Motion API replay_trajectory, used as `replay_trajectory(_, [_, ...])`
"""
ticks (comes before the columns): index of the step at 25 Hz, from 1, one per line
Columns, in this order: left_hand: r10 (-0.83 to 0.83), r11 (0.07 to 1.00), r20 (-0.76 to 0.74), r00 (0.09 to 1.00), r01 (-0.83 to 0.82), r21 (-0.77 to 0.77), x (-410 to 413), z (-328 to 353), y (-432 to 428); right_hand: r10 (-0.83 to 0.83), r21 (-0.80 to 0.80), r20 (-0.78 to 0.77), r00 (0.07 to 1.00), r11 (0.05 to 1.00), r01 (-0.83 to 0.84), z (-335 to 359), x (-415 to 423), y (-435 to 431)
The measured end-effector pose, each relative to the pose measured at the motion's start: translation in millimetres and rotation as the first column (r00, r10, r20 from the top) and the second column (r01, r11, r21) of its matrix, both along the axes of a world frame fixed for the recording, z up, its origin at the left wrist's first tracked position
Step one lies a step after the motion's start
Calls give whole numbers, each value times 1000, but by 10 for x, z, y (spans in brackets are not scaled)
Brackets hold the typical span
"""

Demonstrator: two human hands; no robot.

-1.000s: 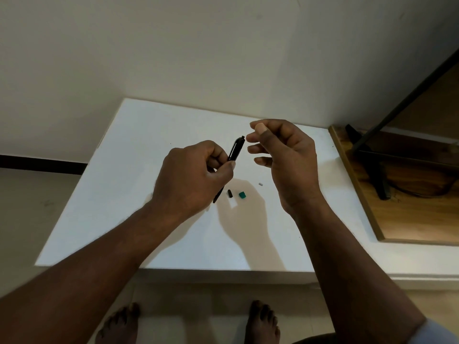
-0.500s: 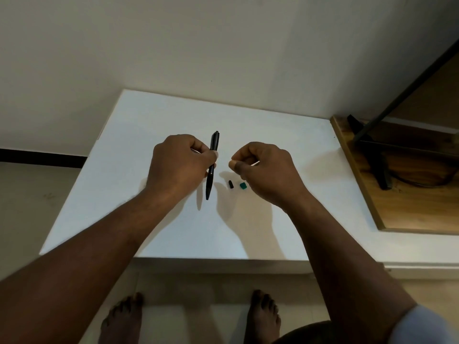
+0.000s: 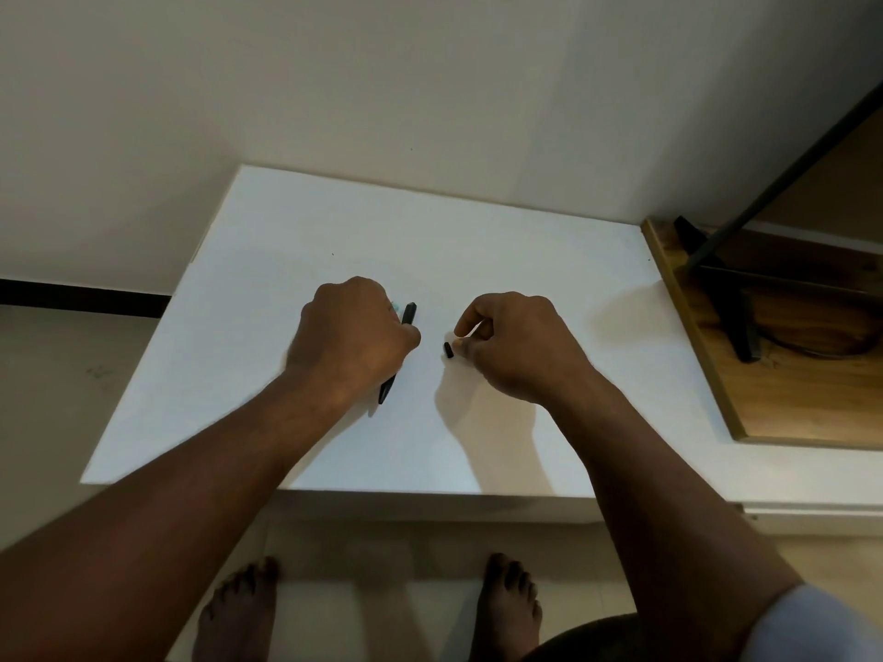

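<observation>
— How far along are we getting with this pen?

— We are gripping the slim black plastic pen barrel [image 3: 409, 318] in our left hand [image 3: 349, 341], fingers curled tight round its middle, above the flat white table top [image 3: 525, 260].

— And the loose parts?

— The small black cylindrical piece [image 3: 448, 349] is lying just right of the pen barrel. Our right hand [image 3: 516, 346] is holding thumb and forefinger together against it; whether they are pinching it, we cannot tell. We are judging the pen apart, with fitting that piece and closing up remaining.
</observation>
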State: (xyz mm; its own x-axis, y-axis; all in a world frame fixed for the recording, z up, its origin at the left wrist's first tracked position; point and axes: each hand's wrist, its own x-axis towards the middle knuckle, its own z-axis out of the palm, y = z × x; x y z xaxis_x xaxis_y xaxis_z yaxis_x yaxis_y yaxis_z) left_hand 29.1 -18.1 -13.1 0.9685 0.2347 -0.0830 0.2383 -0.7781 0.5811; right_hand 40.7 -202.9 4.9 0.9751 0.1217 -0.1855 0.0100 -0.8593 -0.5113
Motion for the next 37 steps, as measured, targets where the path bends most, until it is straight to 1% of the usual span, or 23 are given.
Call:
replay_trajectory(4, [-23,997,32,999,21,72,-10,-34,-18,8,-32,-1,1000,999,-8,-17,-3,-2])
replay_trajectory(9, [-32,992,4,999,31,126,-12,-60,-2,-6,-23,1,1000,1000,6,-14,6,-9])
replay_trajectory(16, [-49,990,-7,999,50,136,-17,-26,0,-24,-22,14,1000,999,24,-17,38,-49])
replay_trajectory(18, [-35,989,28,999,30,144,-8,5,32,-47,-14,24,999,999,48,-9,57,-78])
replay_trajectory(20, [-11,984,97,995,-6,176,0,29,77,-58,-22,27,998,998,58,-8,66,-98])
replay_trajectory(22, [-21,977,157,987,-13,213,7,38,120,-63,-36,29,998,997,64,-12,69,-108])
replay_trajectory(23, [-34,971,164,986,-6,239,10,31,137,-67,-42,29,997,997,68,-15,72,-112])
replay_trajectory(27, [-66,946,109,992,27,322,23,-27,176,-93,-58,44,995,994,96,-15,91,-143])
replay_trajectory(33, [-89,943,34,995,73,324,36,-40,199,-108,-51,38,993,993,110,-24,97,-152])
replay_trajectory(35, [-83,940,4,997,77,332,25,-11,195,-94,-45,23,995,994,95,-35,82,-142])
replay_trajectory(37, [-67,939,4,998,62,338,10,13,180,-70,-65,13,997,995,71,-58,61,-118])
